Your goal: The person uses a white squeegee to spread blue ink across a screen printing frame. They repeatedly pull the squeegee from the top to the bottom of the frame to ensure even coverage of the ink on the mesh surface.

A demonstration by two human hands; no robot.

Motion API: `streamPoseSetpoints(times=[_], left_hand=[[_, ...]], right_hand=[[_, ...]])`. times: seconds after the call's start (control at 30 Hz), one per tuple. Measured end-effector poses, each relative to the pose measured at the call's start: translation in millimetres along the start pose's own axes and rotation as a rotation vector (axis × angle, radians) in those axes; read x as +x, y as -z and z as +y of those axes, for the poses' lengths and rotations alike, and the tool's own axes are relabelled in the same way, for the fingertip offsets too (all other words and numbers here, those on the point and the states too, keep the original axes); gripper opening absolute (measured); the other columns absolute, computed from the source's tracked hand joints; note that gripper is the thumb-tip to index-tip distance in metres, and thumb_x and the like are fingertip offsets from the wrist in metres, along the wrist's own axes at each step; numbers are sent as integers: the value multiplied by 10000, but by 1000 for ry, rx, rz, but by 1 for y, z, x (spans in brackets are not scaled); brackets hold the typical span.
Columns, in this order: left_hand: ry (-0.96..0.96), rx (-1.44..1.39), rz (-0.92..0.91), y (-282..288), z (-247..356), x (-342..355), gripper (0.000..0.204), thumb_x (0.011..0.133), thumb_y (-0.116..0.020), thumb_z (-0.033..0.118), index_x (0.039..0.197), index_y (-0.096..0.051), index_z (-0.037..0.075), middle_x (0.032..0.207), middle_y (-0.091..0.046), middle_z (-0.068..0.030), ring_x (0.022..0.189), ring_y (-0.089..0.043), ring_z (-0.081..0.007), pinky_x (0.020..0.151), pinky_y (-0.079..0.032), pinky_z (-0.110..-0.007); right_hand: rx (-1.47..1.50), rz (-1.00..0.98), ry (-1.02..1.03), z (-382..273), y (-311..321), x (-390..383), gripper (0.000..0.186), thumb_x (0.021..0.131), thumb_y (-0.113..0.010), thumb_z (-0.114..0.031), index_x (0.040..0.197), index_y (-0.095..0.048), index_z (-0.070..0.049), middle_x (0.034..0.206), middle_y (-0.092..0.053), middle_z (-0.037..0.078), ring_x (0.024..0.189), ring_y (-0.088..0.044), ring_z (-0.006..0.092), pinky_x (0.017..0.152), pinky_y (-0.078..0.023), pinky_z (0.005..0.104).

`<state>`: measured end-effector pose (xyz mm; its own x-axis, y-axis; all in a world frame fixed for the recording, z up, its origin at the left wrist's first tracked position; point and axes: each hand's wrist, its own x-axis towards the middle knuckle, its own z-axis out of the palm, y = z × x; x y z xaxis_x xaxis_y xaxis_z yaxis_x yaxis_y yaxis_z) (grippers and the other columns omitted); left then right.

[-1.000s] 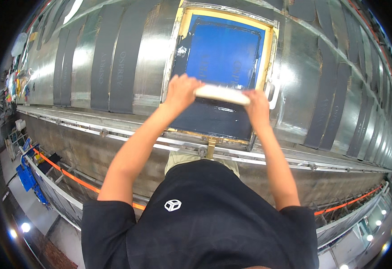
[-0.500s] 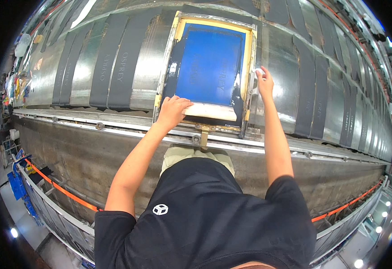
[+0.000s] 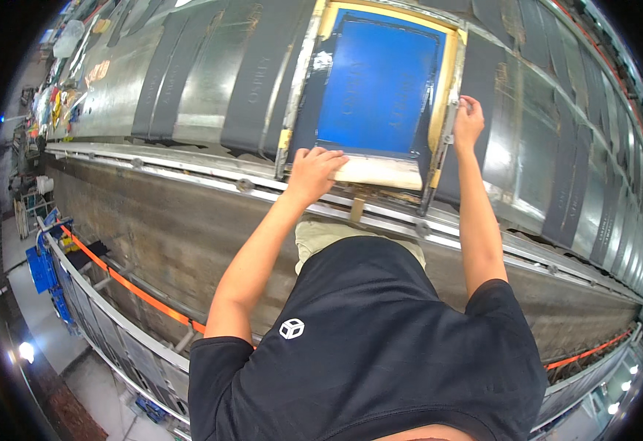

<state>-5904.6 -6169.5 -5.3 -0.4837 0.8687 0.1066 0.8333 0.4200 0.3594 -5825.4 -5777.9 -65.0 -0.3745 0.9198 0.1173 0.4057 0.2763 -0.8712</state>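
A screen printing frame point(image 3: 458, 73) with yellowish inner edges and a blue mesh point(image 3: 380, 81) lies on the long metal table. A squeegee point(image 3: 380, 172) with a pale, wood-coloured body rests across the frame's near end. My left hand point(image 3: 317, 173) is closed over the squeegee's left end, close to the frame's left side. At the frame's right side, my right hand point(image 3: 470, 123) is closed with its fingers curled at the outer edge. Those fingertips are partly hidden, and I cannot see exactly which part they grip.
Dark strips point(image 3: 251, 88) with faint lettering lie across the metal table point(image 3: 215, 92) on both sides. A metal rail point(image 3: 204, 176) with bolts runs along the near edge. Behind me are a metal railing point(image 3: 130, 323) and an orange band point(image 3: 137, 288).
The frame has shifted left along the rail, and both hands have gone with it. A dark strip now shows just right of it. My view has turned slightly.
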Motion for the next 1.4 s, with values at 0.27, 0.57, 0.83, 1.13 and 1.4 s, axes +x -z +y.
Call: streamPoseSetpoints(times=[0.27,0.57,0.83,1.13,1.4], left_hand=[[-39,-19,-164,96,-179,-46,644,660,-767,41,1282,-675,183,1287,-682,-5,1141,-612,-242,918,-437,-423],[-57,65,-109,86,-222,-52,639,662,-741,-18,1270,-690,173,1261,-685,14,1125,-614,-228,872,-447,-389],[-32,48,-41,98,-224,-81,625,655,-717,-36,1242,-714,176,1265,-706,42,1107,-628,-227,841,-455,-380],[-50,43,15,98,-216,-116,645,648,-671,-31,1246,-713,205,1283,-700,32,1100,-636,-221,856,-458,-385],[-76,153,94,76,-243,-59,600,677,-678,-17,1224,-724,226,1256,-702,57,1090,-634,-194,792,-438,-352]], right_hand=[[26,-71,-37,-108,-153,-100,212,975,-612,-209,1096,-691,-54,939,-715,192,823,-676,321,783,-517,414],[49,14,-39,-118,-195,-119,169,969,-621,-183,1080,-684,-72,785,-694,194,702,-683,371,655,-485,467],[-25,-6,-62,-108,-209,-120,170,987,-601,-197,1096,-683,-94,786,-693,203,735,-679,400,680,-498,476],[-58,-69,-77,-109,-208,-118,207,966,-608,-208,1112,-702,-96,931,-728,198,893,-695,394,805,-530,471],[-161,-59,-35,-97,-208,-114,217,994,-593,-280,1127,-716,-160,899,-729,174,871,-679,389,853,-506,483]])
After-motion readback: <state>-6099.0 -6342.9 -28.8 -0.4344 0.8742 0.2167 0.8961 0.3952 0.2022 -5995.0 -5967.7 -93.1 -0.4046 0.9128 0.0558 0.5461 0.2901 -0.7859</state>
